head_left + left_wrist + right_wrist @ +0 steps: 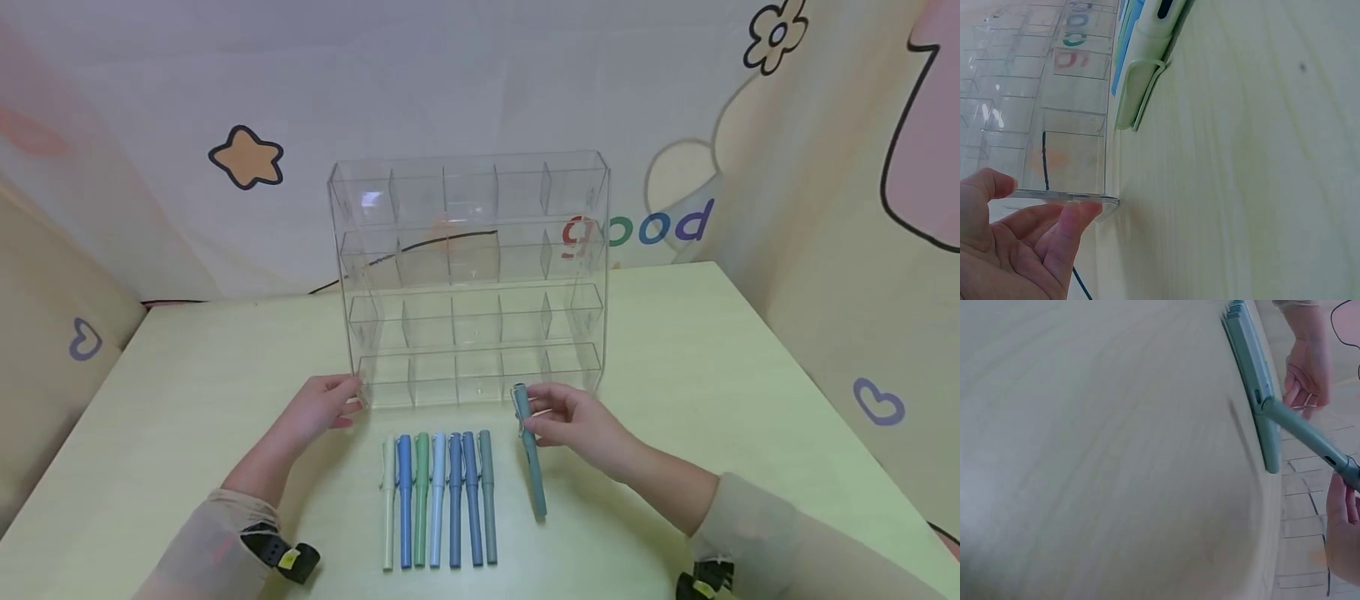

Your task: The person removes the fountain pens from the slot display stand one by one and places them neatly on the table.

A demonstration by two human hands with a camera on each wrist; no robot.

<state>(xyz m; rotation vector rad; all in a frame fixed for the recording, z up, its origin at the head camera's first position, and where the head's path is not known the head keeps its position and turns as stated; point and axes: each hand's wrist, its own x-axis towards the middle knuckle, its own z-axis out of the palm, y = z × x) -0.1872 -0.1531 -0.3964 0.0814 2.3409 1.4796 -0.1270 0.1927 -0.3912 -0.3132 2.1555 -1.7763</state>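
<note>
A clear acrylic rack (472,315) with several tiers of small compartments stands upright on the table. My left hand (322,407) grips its lower left side edge; the left wrist view shows the thumb and fingers on opposite faces of the side panel (1063,195). In front of the rack's right end, my right hand (588,427) pinches a capped teal pen (534,475) near its clip, cap end up and slightly tilted. Beside it lies a row of several capped pens (455,500), from pale green (387,508) at left through blues to grey-green (489,500) at right.
The pale wooden table (750,400) reaches back to a printed cloth backdrop (465,92). More cloth hangs at the left and right sides. In the head view, dark straps with small devices (281,554) sit on both sleeves.
</note>
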